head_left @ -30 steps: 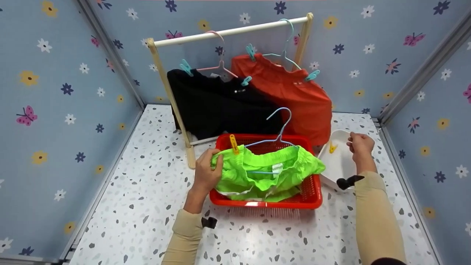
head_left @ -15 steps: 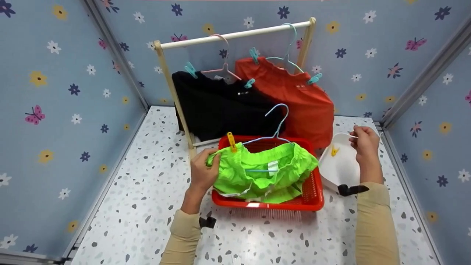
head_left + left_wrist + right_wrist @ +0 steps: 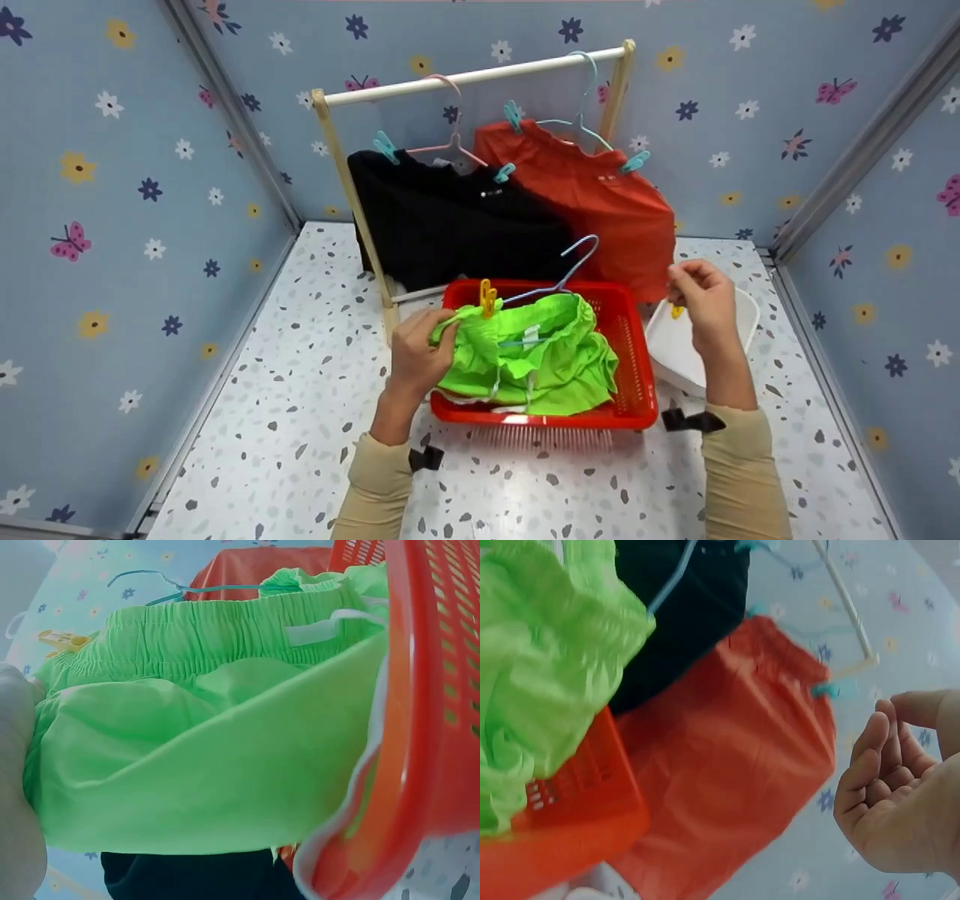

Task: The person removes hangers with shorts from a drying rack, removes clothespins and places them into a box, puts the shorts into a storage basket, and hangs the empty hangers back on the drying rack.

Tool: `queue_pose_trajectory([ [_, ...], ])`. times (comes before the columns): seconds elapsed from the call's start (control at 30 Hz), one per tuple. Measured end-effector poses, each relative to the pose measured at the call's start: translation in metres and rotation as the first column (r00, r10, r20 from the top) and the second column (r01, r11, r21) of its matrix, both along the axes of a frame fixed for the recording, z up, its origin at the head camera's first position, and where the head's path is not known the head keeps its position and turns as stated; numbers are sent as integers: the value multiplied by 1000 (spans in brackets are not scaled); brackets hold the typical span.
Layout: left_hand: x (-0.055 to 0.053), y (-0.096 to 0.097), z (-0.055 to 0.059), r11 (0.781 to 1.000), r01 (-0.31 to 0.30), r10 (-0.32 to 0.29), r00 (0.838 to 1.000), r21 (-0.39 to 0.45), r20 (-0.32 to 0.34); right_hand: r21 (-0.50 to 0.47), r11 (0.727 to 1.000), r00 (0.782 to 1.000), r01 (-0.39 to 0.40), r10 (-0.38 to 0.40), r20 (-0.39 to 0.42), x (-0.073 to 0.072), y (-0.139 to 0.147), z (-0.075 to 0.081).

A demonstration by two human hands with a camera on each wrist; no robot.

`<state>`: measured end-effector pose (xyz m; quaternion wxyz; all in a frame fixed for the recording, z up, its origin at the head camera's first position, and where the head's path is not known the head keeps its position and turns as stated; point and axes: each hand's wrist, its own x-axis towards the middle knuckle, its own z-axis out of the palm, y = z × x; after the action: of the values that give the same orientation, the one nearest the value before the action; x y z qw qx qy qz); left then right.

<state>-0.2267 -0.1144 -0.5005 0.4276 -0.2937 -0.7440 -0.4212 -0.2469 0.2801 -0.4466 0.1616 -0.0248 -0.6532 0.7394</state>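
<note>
Bright green shorts with an elastic waistband and white drawstring lie over the red basket. My left hand grips the left end of their waistband. Close to those fingers, a yellow clothespin clips that side. A blue hanger sits inside the waistband, its hook tilted up. Over the white tray is my right hand; in the right wrist view its thumb and fingertips meet with nothing visible between them. Another yellow clothespin shows just below that hand, partly covered.
Behind the basket stands a drying rack. Black clothing and an orange garment hang from it on hangers with teal clothespins. Patterned panels enclose the speckled table at the back and sides.
My right hand has moved left and toward me, over the tray's clothespin. The shorts' right side has sunk into the basket and the hanger has tilted right. My left hand keeps its grip.
</note>
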Motion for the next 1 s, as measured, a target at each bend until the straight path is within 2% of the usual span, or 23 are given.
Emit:
queue_pose_trajectory([
  [0.07, 3, 4, -1, 1000, 6, -6, 1000, -15, -6, 35, 998, 997, -48, 50, -63, 10, -15, 3],
  [0.13, 5, 8, -2, 999, 11, -11, 1000, -34, -12, 65, 991, 984, -121, 128, -120, 21, -31, 5],
  [0.2, 6, 13, -3, 998, 15, -16, 1000, -53, -17, 108, 972, 958, -210, 226, -173, 30, -46, 8],
  [0.3, 5, 20, -2, 997, 18, -20, 999, -80, -29, 191, 922, 905, -336, 372, -208, 40, -65, 10],
  [0.37, 4, 26, -2, 995, 22, -25, 999, -94, -36, 244, 882, 868, -404, 454, -203, 42, -75, 11],
  [0.5, 3, 37, -6, 994, 31, -36, 998, -107, -42, 309, 800, 812, -515, 570, -122, 43, -91, 9],
  [0.67, 7, 44, -9, 991, 73, -78, 996, -112, -40, 362, 733, 766, -576, 639, -73, 49, -106, 11],
  [0.8, 11, 45, -8, 986, 107, -111, 994, -128, -24, 416, 713, 756, -564, 649, -87, 55, -114, 14],
  [1.0, 17, 47, -3, 977, 123, -125, 992, -172, -1, 432, 725, 764, -536, 635, -117, 51, -120, 11],
])
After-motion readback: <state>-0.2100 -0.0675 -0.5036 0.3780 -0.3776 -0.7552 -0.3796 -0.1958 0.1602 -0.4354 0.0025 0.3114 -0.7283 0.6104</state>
